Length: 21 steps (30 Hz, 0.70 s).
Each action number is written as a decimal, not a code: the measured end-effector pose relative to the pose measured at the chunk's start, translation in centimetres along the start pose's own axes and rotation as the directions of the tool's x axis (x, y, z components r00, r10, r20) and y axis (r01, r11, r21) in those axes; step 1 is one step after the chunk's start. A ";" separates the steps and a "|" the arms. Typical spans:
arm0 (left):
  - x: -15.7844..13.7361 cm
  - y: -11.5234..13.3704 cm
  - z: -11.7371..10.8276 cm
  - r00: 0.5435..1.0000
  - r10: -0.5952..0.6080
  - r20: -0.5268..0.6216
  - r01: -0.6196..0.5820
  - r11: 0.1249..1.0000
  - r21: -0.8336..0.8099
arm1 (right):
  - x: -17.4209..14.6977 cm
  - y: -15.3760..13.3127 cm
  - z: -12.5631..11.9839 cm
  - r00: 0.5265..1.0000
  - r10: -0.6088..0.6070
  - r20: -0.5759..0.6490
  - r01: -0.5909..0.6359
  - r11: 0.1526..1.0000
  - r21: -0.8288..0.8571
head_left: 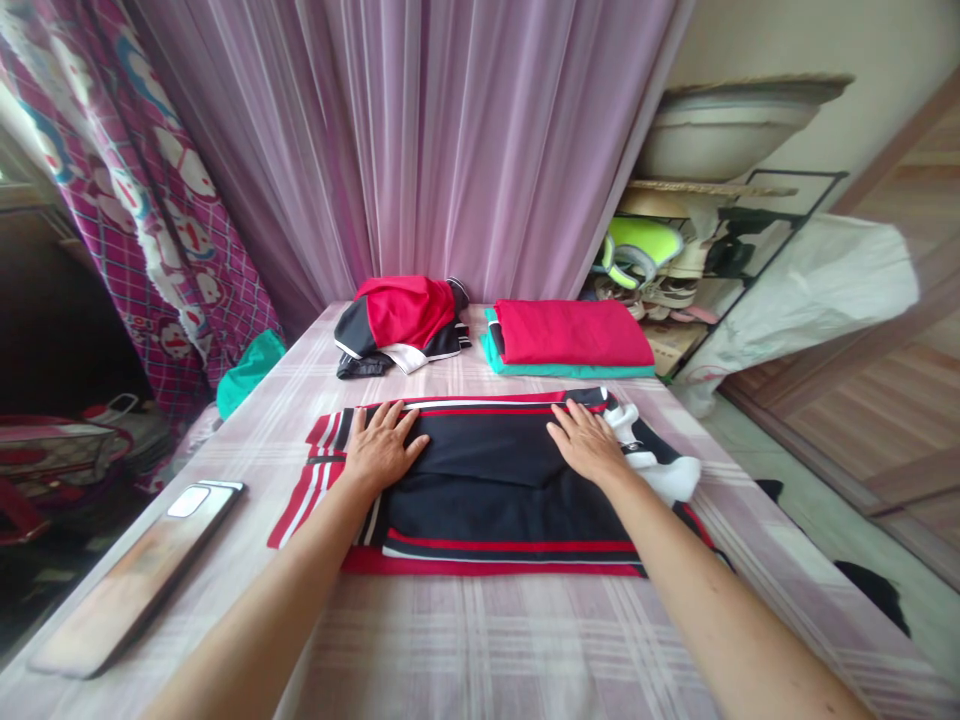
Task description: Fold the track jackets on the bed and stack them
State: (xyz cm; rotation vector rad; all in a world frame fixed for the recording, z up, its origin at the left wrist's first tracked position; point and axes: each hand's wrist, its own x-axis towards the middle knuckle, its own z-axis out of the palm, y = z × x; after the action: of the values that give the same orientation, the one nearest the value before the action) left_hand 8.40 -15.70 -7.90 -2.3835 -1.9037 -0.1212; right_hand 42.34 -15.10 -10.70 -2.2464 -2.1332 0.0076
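On the table (480, 650), folded black clothes (487, 460) lie flat beneath the left hand (384, 445) and right hand (589, 441), both with fingers spread, gripping nothing. They look light, soft and floppy; the 2 striped long edges (510, 547) probably offer the surest hold.

Dark garment (487, 470), red-and-white striped edges, folded into flat oblong, lying crosswise on plaid tablecloth (487, 640).

Left hand (382, 447) and right hand (589, 440) rest on dark garment (487, 490).
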 end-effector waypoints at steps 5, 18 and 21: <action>-0.1 0.1 -0.1 1.000 0.000 -0.007 0.000 1.000 0.011 | 0.1 0.3 0.2 0.986 -0.057 -0.158 0.061 0.998 0.021; 0.1 -0.3 0.0 1.000 0.007 -0.012 -0.007 1.000 -0.009 | 0.2 2.9 1.6 0.969 0.013 -0.246 -0.023 0.999 -0.037; 0.1 0.5 -0.7 1.000 -0.004 -0.017 0.003 0.999 -0.035 | 0.3 2.8 1.9 0.961 0.000 -0.276 -0.009 0.999 -0.032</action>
State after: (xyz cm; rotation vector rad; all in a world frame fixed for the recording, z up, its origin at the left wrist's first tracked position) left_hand 8.94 -15.83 -7.19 -2.3939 -1.9145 -0.1759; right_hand 45.07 -14.93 -12.64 -2.1218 -1.9945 -0.3246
